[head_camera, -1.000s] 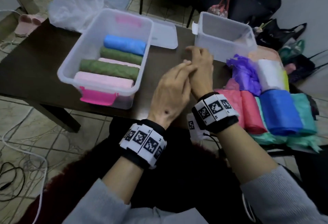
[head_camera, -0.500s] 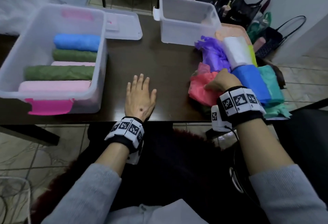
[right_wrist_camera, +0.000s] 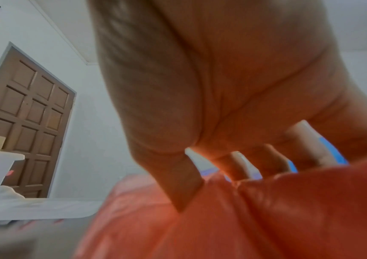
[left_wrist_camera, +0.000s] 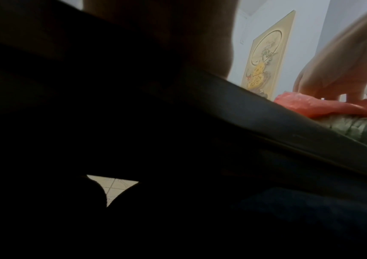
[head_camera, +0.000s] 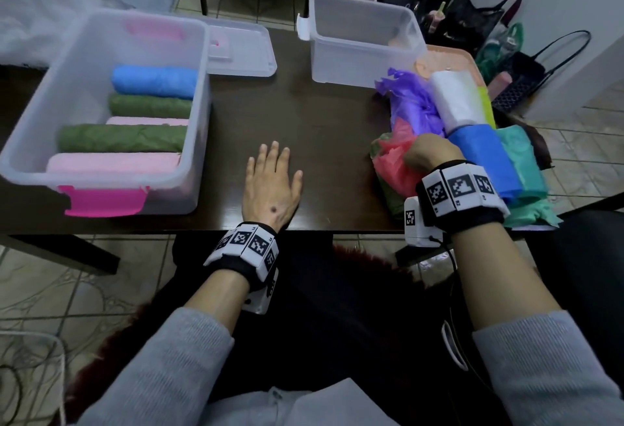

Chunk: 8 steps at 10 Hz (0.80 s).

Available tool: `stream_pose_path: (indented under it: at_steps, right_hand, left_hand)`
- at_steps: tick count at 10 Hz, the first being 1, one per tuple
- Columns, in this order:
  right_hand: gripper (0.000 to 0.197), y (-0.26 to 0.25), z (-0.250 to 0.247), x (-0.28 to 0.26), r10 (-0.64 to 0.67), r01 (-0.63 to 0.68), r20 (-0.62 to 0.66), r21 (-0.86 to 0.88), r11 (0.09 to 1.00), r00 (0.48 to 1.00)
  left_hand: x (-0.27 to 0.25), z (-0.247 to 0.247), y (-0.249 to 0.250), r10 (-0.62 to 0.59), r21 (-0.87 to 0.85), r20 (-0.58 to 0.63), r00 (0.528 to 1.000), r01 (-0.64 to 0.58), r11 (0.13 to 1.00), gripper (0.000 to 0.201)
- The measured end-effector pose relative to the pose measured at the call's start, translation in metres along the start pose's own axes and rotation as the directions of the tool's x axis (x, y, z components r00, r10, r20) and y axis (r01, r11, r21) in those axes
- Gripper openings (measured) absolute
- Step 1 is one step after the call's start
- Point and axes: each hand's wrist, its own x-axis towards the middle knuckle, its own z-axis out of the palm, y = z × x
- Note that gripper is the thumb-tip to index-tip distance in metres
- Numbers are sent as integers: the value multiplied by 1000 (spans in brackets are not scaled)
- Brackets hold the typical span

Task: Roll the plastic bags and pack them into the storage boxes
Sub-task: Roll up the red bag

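Plastic bags lay heaped on the table under and beyond the right hand, whose curled fingers gripped the red bag. Left hand rested flat, fingers straight, on the table, holding nothing; the filled storage box stood to its left.

Centre of bench: bare strip between the two boxes, partly taken by the flat left hand.
Left flank: large box, its lid behind.
Far right: small box, open-topped.
Right flank: bag pile, right hand upon it.
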Motion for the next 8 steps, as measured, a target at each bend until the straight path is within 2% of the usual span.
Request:
stream_pose_path:
  at_steps: [2,4,6,8]
  right_hand:
    - [32,1,2,-3,20,-17,-62,46,999,998]
    - [33,4,-14,-13,-12,20,-96,74,997,995]
    - [30,-18,-48,-44,-90,105,-183,69,992,979]
    - [30,-45,-30,-25,-111,138,-212,115,984,971]
  left_hand:
    - [0,0,-1,-2,-7,-5,1000,2,1000,54]
    - [1,2,-1,0,-5,-5,1000,0,1000,54]
    - [0,1,-1,-4,-4,-1,1000,4,1000,54]
    - [0,1,-1,2,-10,2,1000,-2,1000,54]
